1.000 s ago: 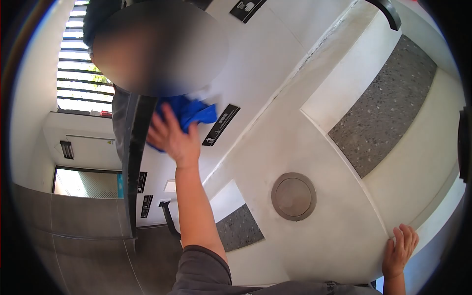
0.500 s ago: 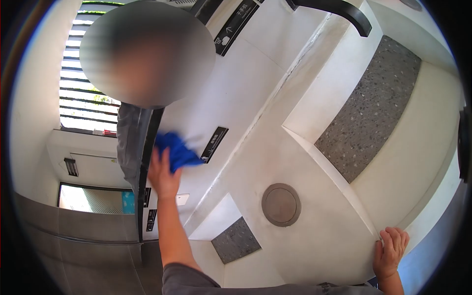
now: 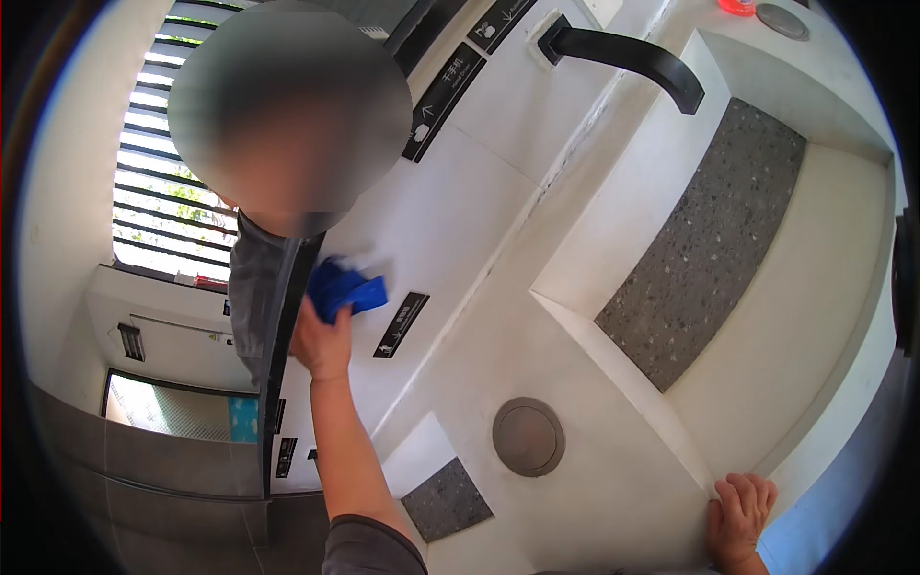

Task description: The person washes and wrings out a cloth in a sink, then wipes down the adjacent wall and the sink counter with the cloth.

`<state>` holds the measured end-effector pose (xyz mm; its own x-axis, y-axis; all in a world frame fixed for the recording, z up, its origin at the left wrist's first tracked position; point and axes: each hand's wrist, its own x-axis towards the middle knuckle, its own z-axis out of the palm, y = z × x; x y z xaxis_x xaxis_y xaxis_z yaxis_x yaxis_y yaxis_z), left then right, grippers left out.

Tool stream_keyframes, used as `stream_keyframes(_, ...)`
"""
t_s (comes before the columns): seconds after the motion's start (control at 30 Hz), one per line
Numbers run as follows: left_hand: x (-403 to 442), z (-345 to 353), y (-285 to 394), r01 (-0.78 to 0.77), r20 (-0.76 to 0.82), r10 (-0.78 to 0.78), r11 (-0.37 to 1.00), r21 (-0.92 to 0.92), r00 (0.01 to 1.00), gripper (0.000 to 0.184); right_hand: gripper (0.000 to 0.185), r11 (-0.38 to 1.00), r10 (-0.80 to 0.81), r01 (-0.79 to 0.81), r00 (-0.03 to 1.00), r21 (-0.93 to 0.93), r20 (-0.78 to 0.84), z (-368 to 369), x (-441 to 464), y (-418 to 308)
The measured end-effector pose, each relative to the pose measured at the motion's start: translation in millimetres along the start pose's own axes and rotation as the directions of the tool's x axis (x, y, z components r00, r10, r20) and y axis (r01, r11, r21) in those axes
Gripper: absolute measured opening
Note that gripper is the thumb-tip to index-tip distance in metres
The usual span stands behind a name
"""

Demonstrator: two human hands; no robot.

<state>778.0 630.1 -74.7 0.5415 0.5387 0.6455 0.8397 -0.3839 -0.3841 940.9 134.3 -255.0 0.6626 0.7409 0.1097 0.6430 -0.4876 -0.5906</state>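
Note:
My left hand is closed on a crumpled blue cloth, held against the white wall beside the dark edge of a mirror. Part of the cloth is hidden by my fingers. A black label is on the wall just right of the cloth. At the lower right, my right hand is bent over the rim at the near corner of the washbasin, thumb apart from the fingers. It carries no loose object that I can see.
A black curved tap juts over the basin's grey speckled panel. A round metal lid is set in the counter, near a grey recess. A person's blurred reflection shows in the mirror. A red item stands at the top.
The view has shifted, so the counter and tap appear lower. My left hand has moved the blue cloth along the wall, away from the label. My right hand stays on the rim.

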Motion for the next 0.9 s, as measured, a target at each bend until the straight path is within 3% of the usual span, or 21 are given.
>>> stream_keyframes(0.07, 22.5, -8.1, 42.4, -0.097, 0.057, 0.098, 0.995, -0.004, 0.994, 0.091, 0.027, 1.000, 0.006, -0.006, 1.000, -0.004, -0.024, -2.9, 2.2, 0.0)
stream_keyframes(0.17, 55.0, -15.2, 102.5, -0.290, 0.105, 0.297, 0.954, -0.080, 0.949, 0.086, 0.027, 0.988, -0.054, 0.065, 0.996, -0.141, 0.075, -12.9, 3.4, 3.0)
stream_keyframes(0.23, 69.9, -18.0, 143.5, -0.455, 0.184, 0.445, 0.890, 0.013, 0.876, 0.079, 0.026, 0.999, 0.041, -0.039, 0.989, -0.021, 0.144, -9.1, -3.1, 4.2)
stream_keyframes(0.27, 71.0, -11.4, 156.6, -0.450, 0.179, 0.441, 0.893, 0.008, 0.879, 0.079, 0.026, 0.999, 0.041, -0.037, 0.989, -0.029, 0.139, -9.1, -3.3, 3.3)
stream_keyframes(0.3, 69.5, -0.4, 166.5, -0.602, 0.226, 0.581, 0.797, 0.035, 0.782, 0.074, 0.025, 0.999, 0.037, -0.034, 0.990, -0.025, 0.133, -10.2, -2.9, 1.6)
stream_keyframes(0.33, 67.9, 10.1, 170.9, -0.735, 0.273, 0.698, 0.676, 0.055, 0.662, 0.070, 0.025, 0.999, 0.031, -0.029, 0.992, -0.020, 0.126, -12.1, -2.0, 2.0)
stream_keyframes(0.37, 63.6, 20.5, 170.1, -0.732, 0.263, 0.697, 0.679, 0.056, 0.667, 0.070, 0.025, 0.999, 0.031, -0.028, 0.993, -0.026, 0.116, -13.6, -1.5, 3.6)
stream_keyframes(0.43, 41.1, 41.3, 160.3, -0.862, 0.319, 0.802, 0.480, 0.161, 0.505, 0.065, 0.024, 0.999, 0.005, -0.009, 0.996, 0.040, 0.084, -15.0, -4.0, 4.7)
stream_keyframes(0.53, 3.3, 49.9, 121.9, -0.901, 0.379, 0.821, 0.424, 0.096, 0.427, 0.058, 0.023, 0.993, -0.011, 0.005, 0.999, 0.116, 0.051, -17.6, -5.4, 7.4)
stream_keyframes(0.6, -14.0, 45.9, 84.3, -0.865, 0.435, 0.805, 0.491, -0.108, 0.403, 0.046, 0.023, 0.992, -0.014, 0.007, 0.999, 0.123, 0.051, -18.8, -4.7, 8.1)
stream_keyframes(0.63, -13.3, 33.4, 73.1, -0.812, 0.428, 0.776, 0.565, -0.145, 0.463, 0.046, 0.023, 0.992, -0.014, 0.007, 0.999, 0.129, 0.053, -19.0, -3.9, 8.3)
stream_keyframes(0.67, -7.1, 19.7, 62.3, -0.801, 0.437, 0.729, 0.598, -0.035, 0.526, 0.050, 0.023, 0.991, -0.011, 0.003, 0.998, 0.136, 0.054, -19.1, -3.3, 8.0)
stream_keyframes(0.73, 22.3, -15.4, 48.6, -0.681, 0.385, 0.616, 0.730, 0.049, 0.688, 0.073, 0.023, 0.995, -0.006, -0.002, 0.996, 0.102, 0.085, -18.2, -2.4, 6.7)
stream_keyframes(0.8, 51.5, -28.4, 38.0, -0.478, 0.135, 0.488, 0.873, -0.103, 0.862, 0.074, 0.022, 0.996, -0.007, 0.000, 0.997, 0.084, 0.082, -15.8, -2.3, 6.6)
stream_keyframes(0.9, 78.2, -15.7, 65.5, -0.399, 0.055, 0.408, 0.908, -0.128, 0.911, 0.072, 0.022, 0.999, -0.014, 0.011, 0.997, 0.041, 0.080, -12.3, -3.5, 5.9)
